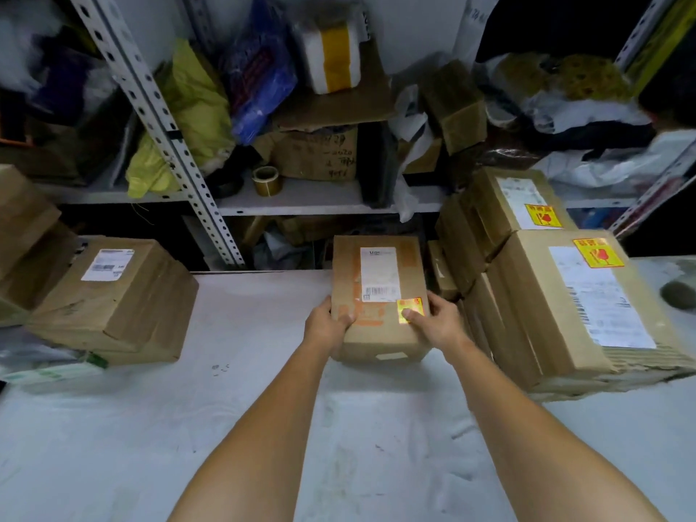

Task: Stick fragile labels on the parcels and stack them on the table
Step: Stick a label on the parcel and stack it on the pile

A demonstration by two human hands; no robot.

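A brown cardboard parcel (378, 292) with a white shipping label sits in the middle of the white table (188, 427). A yellow fragile sticker (411, 307) is on its near right corner. My left hand (327, 325) grips the parcel's near left edge, thumb on top. My right hand (437, 322) grips the near right edge, its thumb pressing on the sticker. To the right stands a stack of parcels (557, 295); its two top boxes carry yellow fragile stickers. On the left lies another parcel (113, 295) with a shipping label and no yellow sticker in sight.
Behind the table stands a metal shelf (293, 205) crowded with bags, boxes and a roll of tape (266, 180). More cardboard boxes (22, 227) are piled at the far left. A flat plastic-wrapped packet (49, 367) lies at the table's left edge.
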